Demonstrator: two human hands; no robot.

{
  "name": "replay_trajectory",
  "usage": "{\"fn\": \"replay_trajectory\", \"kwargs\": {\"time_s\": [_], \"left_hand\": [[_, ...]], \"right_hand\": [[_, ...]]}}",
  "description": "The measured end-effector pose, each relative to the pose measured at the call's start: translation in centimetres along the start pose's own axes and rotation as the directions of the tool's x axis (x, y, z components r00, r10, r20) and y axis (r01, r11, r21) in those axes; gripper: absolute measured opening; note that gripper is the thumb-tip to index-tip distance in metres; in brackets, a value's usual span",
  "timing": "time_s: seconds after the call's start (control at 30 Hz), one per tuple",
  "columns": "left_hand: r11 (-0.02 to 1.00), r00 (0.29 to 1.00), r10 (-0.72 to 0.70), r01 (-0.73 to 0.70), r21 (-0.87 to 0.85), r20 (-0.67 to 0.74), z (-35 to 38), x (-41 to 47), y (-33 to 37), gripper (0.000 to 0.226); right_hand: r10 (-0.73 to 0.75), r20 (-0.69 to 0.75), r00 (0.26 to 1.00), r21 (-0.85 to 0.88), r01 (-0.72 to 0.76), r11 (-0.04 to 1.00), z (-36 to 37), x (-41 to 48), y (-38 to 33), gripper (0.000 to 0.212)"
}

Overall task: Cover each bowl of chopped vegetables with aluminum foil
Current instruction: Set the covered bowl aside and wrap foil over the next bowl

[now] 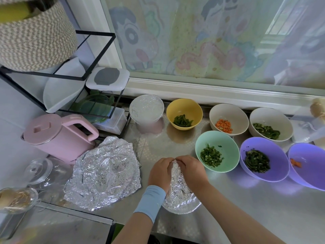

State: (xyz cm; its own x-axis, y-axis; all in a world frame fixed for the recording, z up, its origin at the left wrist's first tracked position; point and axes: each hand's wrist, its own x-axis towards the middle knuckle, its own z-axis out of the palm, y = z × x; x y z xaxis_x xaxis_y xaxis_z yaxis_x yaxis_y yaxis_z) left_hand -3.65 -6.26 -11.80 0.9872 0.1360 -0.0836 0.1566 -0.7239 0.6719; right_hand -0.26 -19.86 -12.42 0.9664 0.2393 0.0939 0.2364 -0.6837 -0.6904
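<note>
A bowl wrapped in aluminum foil [179, 192] sits at the counter's near edge. My left hand [159, 173] and my right hand [192, 171] lie over its far rim, fingers curled, pressing the foil down on either side. A foil-covered bowl [146, 107] stands at the back. Uncovered bowls hold chopped vegetables: a yellow bowl [184, 106], a beige bowl with carrot [228, 111], a beige bowl with greens [270, 117], a mint bowl [217, 140], a purple bowl with greens [263, 147] and a purple bowl with carrot [309, 155]. Crumpled foil sheets [103, 173] lie to the left.
A pink kettle [59, 136] stands at left, beside a black wire rack [84, 74] holding plates and a container. A glass lid [37, 170] and a glass jar [16, 199] sit near the left edge. A window runs behind the metal counter [255, 208].
</note>
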Motion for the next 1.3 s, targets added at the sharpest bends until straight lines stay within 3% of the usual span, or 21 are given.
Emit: {"fn": "replay_trajectory", "kwargs": {"time_s": [0.27,0.37,0.5,0.7,0.8,0.9,1.03,1.17,1.3], "left_hand": [[0.995,0.996,-0.085,0.085,0.049,-0.016,0.1,0.3,0.2,0.03],[0.996,0.999,-0.021,0.025,0.081,-0.045,0.1,-0.1,0.1,0.031],[0.999,1.0,0.026,-0.025,0.023,-0.015,0.4,-0.6,-0.3,0.032],[0.999,0.999,-0.03,0.031,0.017,-0.034,0.5,-1.1,-0.4,0.034],[0.995,0.997,-0.07,0.072,0.07,-0.025,0.3,-1.1,-0.2,0.035],[0.993,0.998,0.004,0.003,0.119,-0.055,0.2,-1.0,-0.2,0.035],[0.981,0.982,0.178,-0.173,0.084,-0.056,0.8,-1.3,-0.8,0.025],[0.986,0.986,0.152,-0.147,0.073,-0.069,1.2,-1.4,-1.0,0.026],[0.995,0.994,0.092,-0.088,0.057,-0.062,0.9,-1.3,-0.7,0.03]], "right_hand": [[-0.018,0.099,0.995,-0.028,0.02,0.999,-0.3,0.7,0.0,0.015],[-0.109,0.028,0.994,-0.142,0.112,0.984,-0.4,0.3,-0.1,0.02],[-0.025,-0.036,0.999,-0.213,0.016,0.977,0.0,-1.2,-0.7,0.025],[0.053,0.083,0.995,-0.159,-0.04,0.987,0.1,-0.7,-0.7,0.026],[0.003,0.181,0.984,-0.153,0.025,0.988,-0.1,-0.4,-0.6,0.028],[-0.111,0.118,0.987,-0.209,0.134,0.969,-0.3,-0.7,-0.2,0.031],[-0.161,0.032,0.986,-0.314,0.163,0.935,-0.8,-2.2,-0.5,0.04],[-0.117,0.005,0.993,-0.242,0.115,0.963,-0.2,-2.3,-0.2,0.05],[-0.025,0.002,1.0,-0.141,0.025,0.99,0.0,-2.0,-0.1,0.027]]}}
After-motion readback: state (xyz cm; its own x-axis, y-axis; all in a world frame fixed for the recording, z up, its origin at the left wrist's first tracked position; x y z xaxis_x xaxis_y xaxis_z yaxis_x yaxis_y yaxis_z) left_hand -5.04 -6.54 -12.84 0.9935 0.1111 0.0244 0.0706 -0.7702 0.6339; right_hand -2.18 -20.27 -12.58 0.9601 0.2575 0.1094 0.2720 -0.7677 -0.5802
